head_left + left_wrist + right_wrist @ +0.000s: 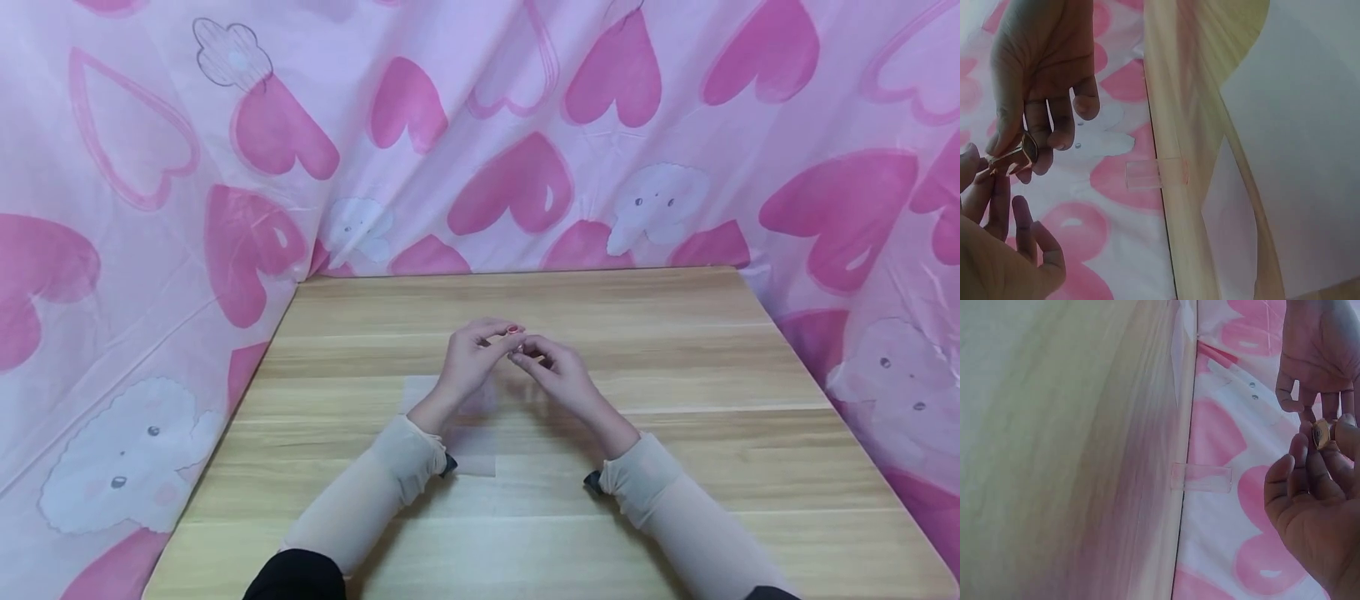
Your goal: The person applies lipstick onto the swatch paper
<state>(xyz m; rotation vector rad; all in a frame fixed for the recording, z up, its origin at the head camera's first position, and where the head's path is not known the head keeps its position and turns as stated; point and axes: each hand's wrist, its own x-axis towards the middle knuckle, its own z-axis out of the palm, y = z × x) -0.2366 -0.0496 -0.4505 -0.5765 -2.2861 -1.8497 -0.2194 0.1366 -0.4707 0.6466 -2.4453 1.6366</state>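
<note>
Above the middle of the table, both hands meet at a small gold-coloured metal piece (1030,147) with a dark flat face. It shows a red end (513,330) in the head view; its kind is too small to tell. My left hand (471,357) pinches it between thumb and fingers from the left. From the right, my right hand (558,371) pinches its lower part, the fingertips of the two hands almost touching. In the right wrist view the gold piece (1321,435) is partly hidden by fingers.
A translucent whitish sheet (472,464) lies flat on the wooden table (675,517), below the left forearm. Pink curtains (510,183) with hearts hang behind the table and along both sides. Small black devices (594,483) sit at the wrists.
</note>
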